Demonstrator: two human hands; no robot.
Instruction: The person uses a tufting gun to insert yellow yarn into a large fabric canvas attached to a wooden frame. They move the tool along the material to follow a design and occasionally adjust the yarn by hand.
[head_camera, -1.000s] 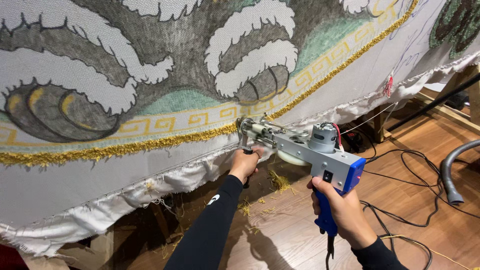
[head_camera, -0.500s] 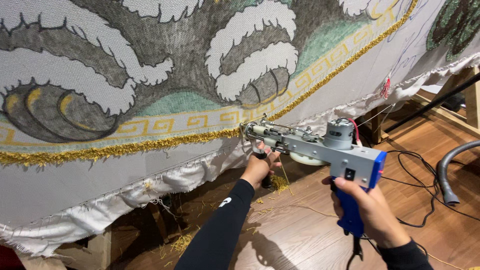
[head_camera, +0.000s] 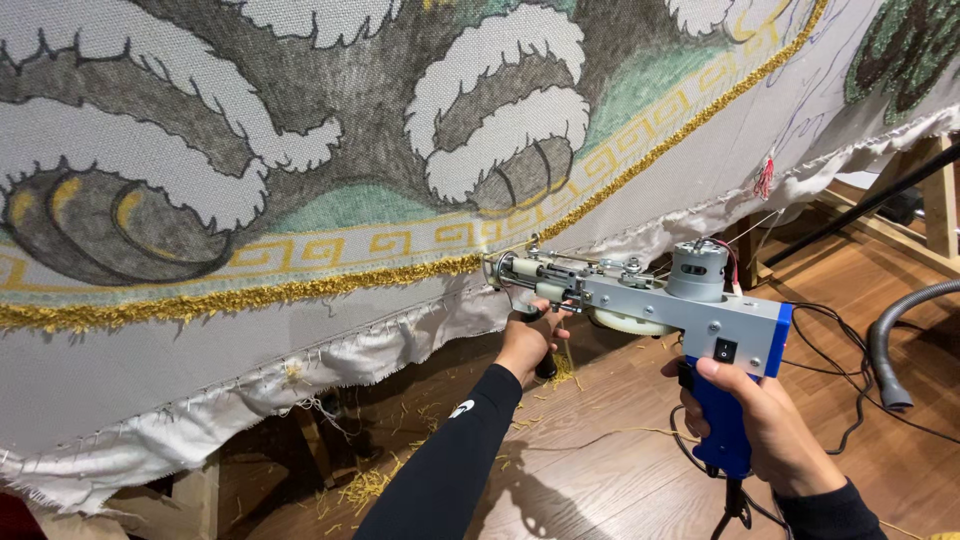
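Tufting gun gripped by right hand at blue handle, left hand clasping front grip; needle meets stretched cloth along gold yarn border: best kept square, pressed firmly.

Just the one cam here, strapped to your head, looking down and forward past your own arms.

It faces the stretched rug cloth, which fills the whole upper and left part of the shot and sits close, tilted so its gold border runs up toward the right. Your left hand and right hand come in from the bottom edge, near the lens, with the tufting gun between them about mid-frame right. Below that you look down onto the wooden floor, further off, and the right edge catches a grey hose. No second view, so nothing overlaps.
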